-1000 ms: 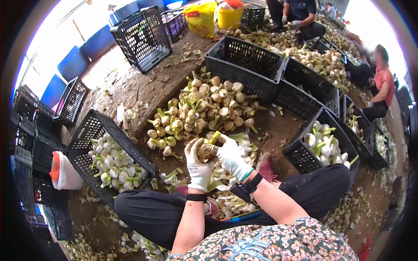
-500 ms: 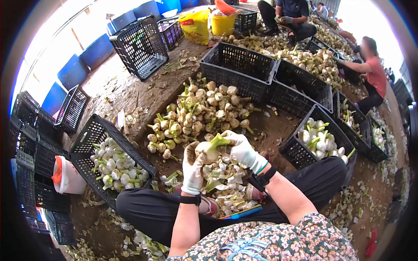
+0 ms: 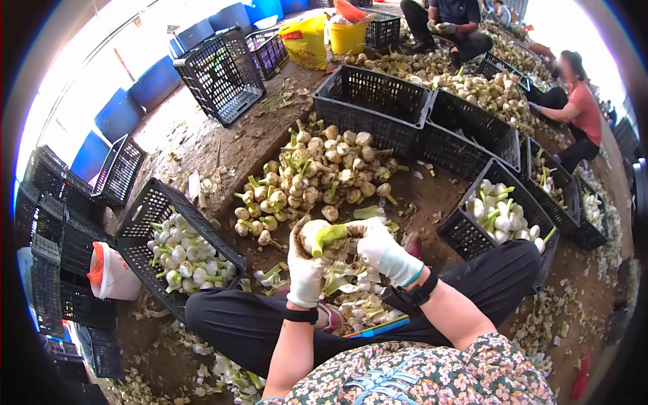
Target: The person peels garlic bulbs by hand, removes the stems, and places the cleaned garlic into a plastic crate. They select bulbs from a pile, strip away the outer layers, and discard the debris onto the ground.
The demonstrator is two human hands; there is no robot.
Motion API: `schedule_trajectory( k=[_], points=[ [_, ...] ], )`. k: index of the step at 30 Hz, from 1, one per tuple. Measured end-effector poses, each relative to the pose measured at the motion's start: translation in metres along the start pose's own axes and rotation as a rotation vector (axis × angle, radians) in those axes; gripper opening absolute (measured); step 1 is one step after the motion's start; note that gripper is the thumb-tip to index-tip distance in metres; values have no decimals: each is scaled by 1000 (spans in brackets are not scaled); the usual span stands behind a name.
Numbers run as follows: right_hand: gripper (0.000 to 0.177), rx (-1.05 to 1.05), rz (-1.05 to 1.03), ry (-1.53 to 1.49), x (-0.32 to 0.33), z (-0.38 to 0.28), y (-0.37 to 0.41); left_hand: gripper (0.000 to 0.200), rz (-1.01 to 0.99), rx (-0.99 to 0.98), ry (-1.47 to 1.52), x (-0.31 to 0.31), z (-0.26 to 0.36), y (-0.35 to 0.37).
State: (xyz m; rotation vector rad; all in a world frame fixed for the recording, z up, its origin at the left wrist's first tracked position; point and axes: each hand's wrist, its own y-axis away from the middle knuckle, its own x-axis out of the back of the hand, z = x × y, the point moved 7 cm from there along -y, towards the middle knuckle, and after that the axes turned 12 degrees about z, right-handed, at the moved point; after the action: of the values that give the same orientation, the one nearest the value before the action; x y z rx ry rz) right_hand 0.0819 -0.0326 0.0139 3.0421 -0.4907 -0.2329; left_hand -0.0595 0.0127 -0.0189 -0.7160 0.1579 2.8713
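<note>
My left hand, in a white glove with soiled fingertips, is closed around a garlic bulb. The bulb's green stem points right. My gloved right hand has its fingers pinched at the stem's end; part of its grip is hidden. Below both hands lies a heap of peeled skins between my legs. Just beyond them is a pile of unpeeled garlic with soil-coloured skins. A strip of pale green leaf shows above my right hand.
Black crates holding white garlic stand at my left and right. Two more crates edge the pile. A white bucket is at far left. Two people sit by more garlic at upper right.
The garlic bulb has turned in my left hand, so its stem now points lower. My right hand has moved slightly right and down. The view has shifted a little.
</note>
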Motion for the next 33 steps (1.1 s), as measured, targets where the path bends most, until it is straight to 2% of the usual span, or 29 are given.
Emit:
schedule_trajectory(
  k=[2, 3, 4, 6, 7, 8, 10, 11, 12, 14, 15, 17, 18, 20, 22, 24, 26, 28, 31, 32, 33],
  points=[
    [23, -190, -59, 5, 5, -11, 3, 84, -83, 37, -54, -2, 5, 1],
    [23, -204, -60, -153, 14, 0, -2, 89, -130, 79, -68, -6, 8, 3],
    [20, -88, 18, -63, 24, -5, -7, 95, -175, 118, -80, -12, 13, 6],
    [16, 32, 166, -220, 47, 4, -14, 100, -253, 66, -131, -20, 18, 9],
    [17, -257, 160, -692, 57, 30, -22, 100, -265, 102, -104, -17, 17, 12],
    [24, -295, 244, -460, 77, 56, -34, 101, -278, 140, -77, -15, 16, 14],
    [42, 56, 354, 879, 109, 62, -49, 103, -281, 111, -69, -18, 21, 17],
    [53, 0, 239, 859, 100, 44, -39, 104, -287, 80, -64, -20, 23, 18],
    [53, 1, 240, 864, 93, 31, -31, 106, -260, 47, -123, -12, 19, 14],
    [45, 468, 364, 1188, 63, -12, -9, 107, -127, 227, -10, 0, 0, 6],
    [41, 501, 202, 1051, 41, -29, -6, 107, -125, 236, -9, -1, 1, 6],
    [34, 570, -94, 758, 2, -57, 7, 108, -265, -67, -349, -15, 21, 9],
    [32, 518, -217, 793, -13, -64, 10, 108, -270, -62, -348, -18, 21, 10],
    [29, 636, -211, 966, -23, -61, 11, 109, -309, 9, -333, -22, 17, 12],
    [26, 624, -284, 1079, -28, -65, 8, 109, -309, -8, -364, -18, 12, 11],
    [23, 613, -361, 1191, -34, -63, 4, 111, -374, -134, -464, -24, 14, 15],
    [20, 689, -474, 1338, -43, -55, 5, 112, -380, -107, -442, -21, 7, 15],
    [22, 691, -474, 1362, -43, -52, 5, 111, -402, -184, -466, -22, 10, 15],
    [23, 704, -364, 1238, -41, -58, 0, 108, -332, -160, -490, -18, 11, 13],
    [24, 638, -281, 1215, -33, -56, -6, 100, -222, -35, -305, -16, 13, 12],
    [26, 574, -198, 1191, -24, -53, -13, 93, -134, -87, -279, -11, 15, 8]
  ],
)
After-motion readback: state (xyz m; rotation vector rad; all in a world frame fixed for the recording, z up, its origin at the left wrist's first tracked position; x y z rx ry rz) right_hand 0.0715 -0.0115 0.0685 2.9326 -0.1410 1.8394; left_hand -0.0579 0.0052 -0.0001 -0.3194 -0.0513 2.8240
